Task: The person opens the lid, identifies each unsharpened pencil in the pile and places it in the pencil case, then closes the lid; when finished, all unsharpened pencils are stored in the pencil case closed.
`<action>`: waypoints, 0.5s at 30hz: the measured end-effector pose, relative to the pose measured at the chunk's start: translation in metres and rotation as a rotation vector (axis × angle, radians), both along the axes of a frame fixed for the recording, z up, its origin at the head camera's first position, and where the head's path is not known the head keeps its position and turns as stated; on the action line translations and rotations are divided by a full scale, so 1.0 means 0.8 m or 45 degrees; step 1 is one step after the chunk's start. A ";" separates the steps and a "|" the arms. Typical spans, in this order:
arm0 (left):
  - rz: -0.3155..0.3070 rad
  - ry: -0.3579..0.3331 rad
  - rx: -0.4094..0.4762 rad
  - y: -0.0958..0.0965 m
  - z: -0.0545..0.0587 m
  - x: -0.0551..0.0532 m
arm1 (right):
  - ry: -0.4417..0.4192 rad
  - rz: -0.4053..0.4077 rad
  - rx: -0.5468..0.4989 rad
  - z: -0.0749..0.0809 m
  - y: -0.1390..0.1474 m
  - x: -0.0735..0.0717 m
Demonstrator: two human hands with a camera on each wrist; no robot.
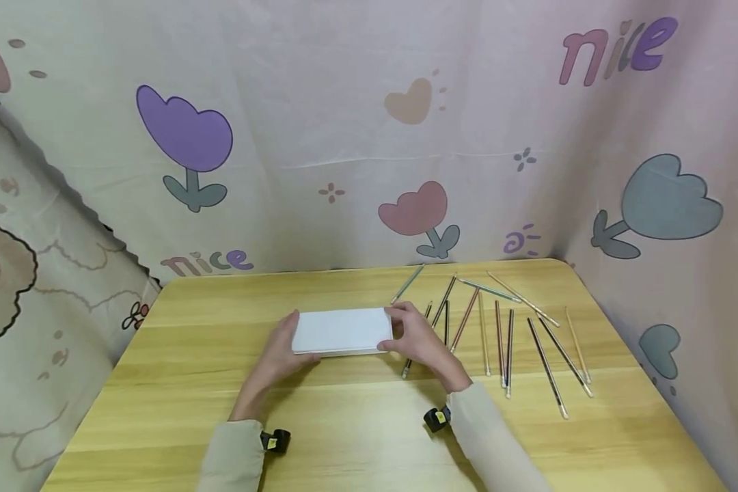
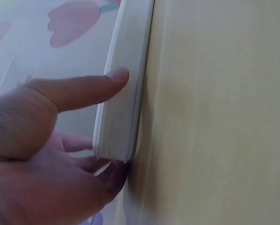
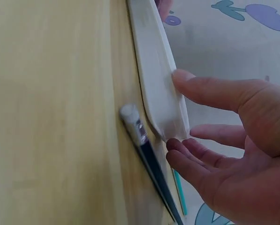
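Note:
A flat white rectangular box (image 1: 342, 330) lies level between my two hands, low over the wooden table; whether it touches the wood I cannot tell. My left hand (image 1: 281, 347) holds its left end. In the left wrist view the left thumb (image 2: 95, 89) presses the box's long side (image 2: 123, 108), while the other fingers reach round the short end. At the opposite end, my right hand (image 1: 419, 337) grips the box, its thumb (image 3: 215, 89) on the near edge and its fingertips at the end corner. Beside that corner lies a dark pencil (image 3: 154, 171) with a white eraser.
Many loose pencils, among them a natural-wood one (image 1: 484, 335), a red-brown one (image 1: 465, 320) and a black one (image 1: 547, 369), lie scattered over the right part of the table (image 1: 178, 355). Behind stands a patterned cloth (image 1: 295, 137). Each wrist wears a small black camera.

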State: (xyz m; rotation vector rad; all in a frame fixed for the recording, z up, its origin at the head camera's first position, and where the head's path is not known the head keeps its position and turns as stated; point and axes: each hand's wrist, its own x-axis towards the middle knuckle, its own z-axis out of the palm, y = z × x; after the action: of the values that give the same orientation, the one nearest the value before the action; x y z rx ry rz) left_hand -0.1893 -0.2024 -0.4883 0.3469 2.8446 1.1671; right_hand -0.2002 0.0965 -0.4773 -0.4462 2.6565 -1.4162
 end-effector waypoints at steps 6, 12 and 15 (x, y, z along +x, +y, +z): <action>0.046 0.048 -0.109 0.031 -0.002 -0.001 | 0.053 -0.012 0.021 -0.001 0.012 0.000; 0.141 0.017 -0.111 0.049 -0.010 0.003 | 0.114 0.018 0.059 -0.005 0.011 -0.004; 0.195 0.009 -0.106 0.052 -0.014 0.008 | 0.123 0.038 0.108 -0.008 0.007 -0.005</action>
State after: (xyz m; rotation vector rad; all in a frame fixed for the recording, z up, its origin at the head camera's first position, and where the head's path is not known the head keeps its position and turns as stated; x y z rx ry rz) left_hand -0.1829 -0.1611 -0.4995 0.1312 2.9603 1.0674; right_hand -0.2040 0.1019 -0.4835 -0.5565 2.7607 -1.3000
